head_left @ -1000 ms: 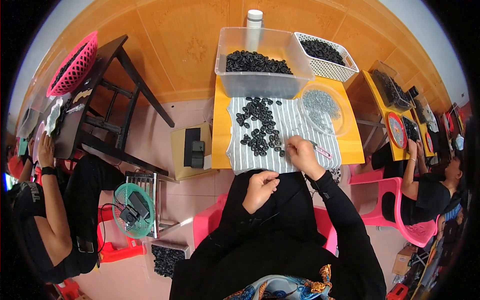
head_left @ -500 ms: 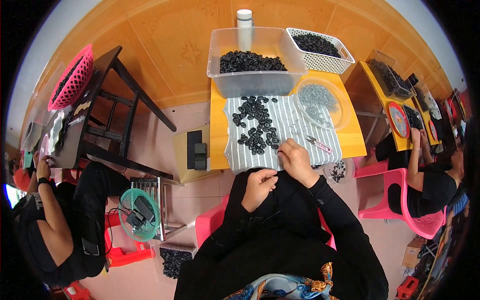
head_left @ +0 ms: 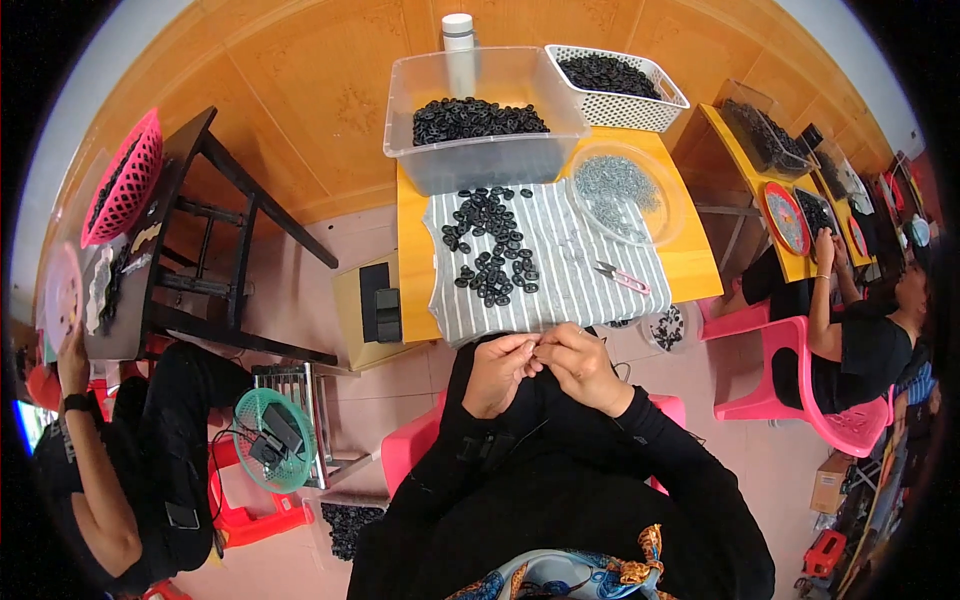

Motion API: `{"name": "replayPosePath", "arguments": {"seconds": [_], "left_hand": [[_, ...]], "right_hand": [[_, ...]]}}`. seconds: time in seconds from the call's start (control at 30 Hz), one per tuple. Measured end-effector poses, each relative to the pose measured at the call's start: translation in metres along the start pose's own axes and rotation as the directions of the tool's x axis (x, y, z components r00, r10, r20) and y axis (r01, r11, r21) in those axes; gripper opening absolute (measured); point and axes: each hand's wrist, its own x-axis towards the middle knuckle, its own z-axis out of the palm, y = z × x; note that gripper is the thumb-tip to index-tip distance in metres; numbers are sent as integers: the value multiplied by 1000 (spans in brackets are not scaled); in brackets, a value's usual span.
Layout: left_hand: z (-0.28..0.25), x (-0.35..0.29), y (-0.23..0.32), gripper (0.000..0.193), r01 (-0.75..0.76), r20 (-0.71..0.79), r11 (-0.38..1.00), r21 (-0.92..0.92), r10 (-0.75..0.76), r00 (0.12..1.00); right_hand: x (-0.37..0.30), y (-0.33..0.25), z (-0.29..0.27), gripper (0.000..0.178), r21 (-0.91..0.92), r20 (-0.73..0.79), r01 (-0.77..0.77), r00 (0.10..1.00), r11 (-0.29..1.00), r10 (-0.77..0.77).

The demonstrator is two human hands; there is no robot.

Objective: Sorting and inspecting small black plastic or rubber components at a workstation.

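My left hand point(head_left: 498, 374) and my right hand point(head_left: 585, 368) meet over my lap at the table's front edge, fingertips pinched together. Whatever lies between them is too small to make out. Just beyond my hands a grey-and-white striped cloth point(head_left: 560, 300) covers part of the yellow table point(head_left: 690, 250). Loose small black oval pieces point(head_left: 495, 270) are scattered on the cloth's left half. Pink-handled thread snips point(head_left: 622, 277) lie on its right side, blades apart. A round clear tray point(head_left: 670, 222) of small silvery metal pieces point(head_left: 615, 190) rests at the right.
Behind the cloth stands a large clear bin point(head_left: 480, 165) of black pieces, beside a white perforated basket point(head_left: 625, 110) and a white bottle point(head_left: 459, 60). A person point(head_left: 110, 460) sits at the left, another point(head_left: 850, 340) at the right. A clear bowl point(head_left: 672, 330) sits low beyond my right hand.
My right hand has drawn back from the cloth's front edge to my left hand, and their fingertips now meet. The view has shifted slightly. The person at left has raised a round pink item.
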Motion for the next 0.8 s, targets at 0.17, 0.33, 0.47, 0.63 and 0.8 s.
{"name": "replayPosePath", "arguments": {"seconds": [0.17,0.33,0.47,0.63,0.8], "left_hand": [[0,1,-4,20,-44,-57,999,-32,42,998],[3,-1,-3,22,-106,-53,994,31,107,993],[0,0,-4,23,-114,-62,992,59,118,991],[1,3,-3,22,-132,-92,977,164,149,985],[9,17,13,21,-240,-115,909,340,294,949]], "right_hand": [[0,37,-15,11,24,-115,-296,948,955,297],[6,70,-7,8,-236,-109,-332,943,913,315],[4,71,2,6,-262,-131,-324,945,909,299],[9,68,-2,7,-356,-117,-286,958,889,261],[24,72,-5,4,-444,-54,-207,977,872,204]]}}
